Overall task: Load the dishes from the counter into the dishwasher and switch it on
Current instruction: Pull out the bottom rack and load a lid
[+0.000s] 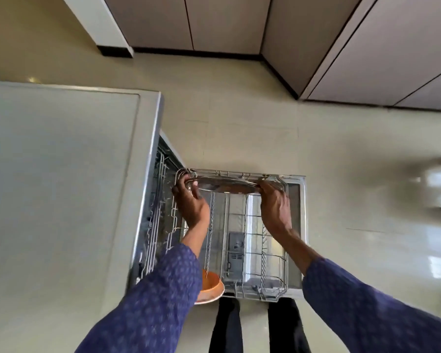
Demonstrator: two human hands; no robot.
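Fingers [192, 186] of both hands pinch the steel plate's [227, 186] rims at the far end of the rack [273, 253]; tilted between prongs carelessly, it may slip and clatter.

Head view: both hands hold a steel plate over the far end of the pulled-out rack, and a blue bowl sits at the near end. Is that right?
One detail is wrong: the bowl at the near end of the rack is orange, not blue. The head view shows it. The rest stands: the left hand and right hand hold the steel plate over the far end.
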